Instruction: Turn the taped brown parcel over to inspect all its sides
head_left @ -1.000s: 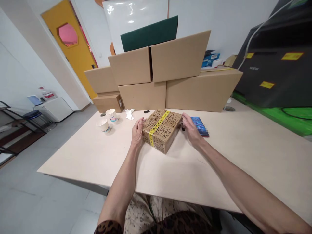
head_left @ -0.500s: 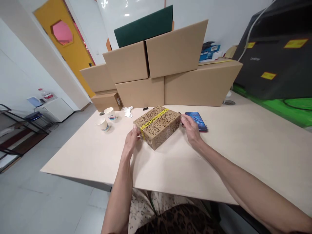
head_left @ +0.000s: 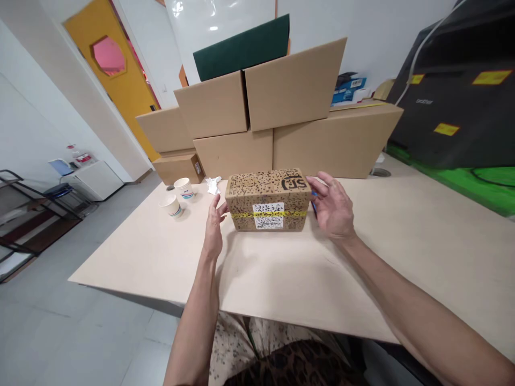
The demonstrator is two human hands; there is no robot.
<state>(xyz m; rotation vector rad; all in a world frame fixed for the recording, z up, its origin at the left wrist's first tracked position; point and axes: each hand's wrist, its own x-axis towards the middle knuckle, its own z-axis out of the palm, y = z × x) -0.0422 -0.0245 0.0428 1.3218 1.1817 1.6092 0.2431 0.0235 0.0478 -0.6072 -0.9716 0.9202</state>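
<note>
A small brown cardboard parcel box [head_left: 241, 199] with dark speckled print stands on its long side on the table. A white label and a strip of yellow tape run across the face towards me, and bold black lettering marks the top. My left hand [head_left: 214, 225] is at the box's left end, thumb up and fingers apart, its fingertips close to the cardboard. Beside the right end, my right hand [head_left: 333, 208] is open with the palm facing the box and fingers spread. Whether the fingertips touch the box I cannot tell. A bit of blue shows behind the right fingers.
Two paper cups [head_left: 171, 206] and a crumpled white tissue [head_left: 213, 185] sit to the left on the pale table [head_left: 277, 284]. Large cardboard boxes [head_left: 295, 86] are stacked along the back, topped by a dark green box [head_left: 241, 49]. A black-covered machine [head_left: 454, 107] stands at right.
The box has been turned up onto its side and swung round, so its labelled face points at me. Both hands have loosened, and the right hand has opened. The phone is now mostly hidden.
</note>
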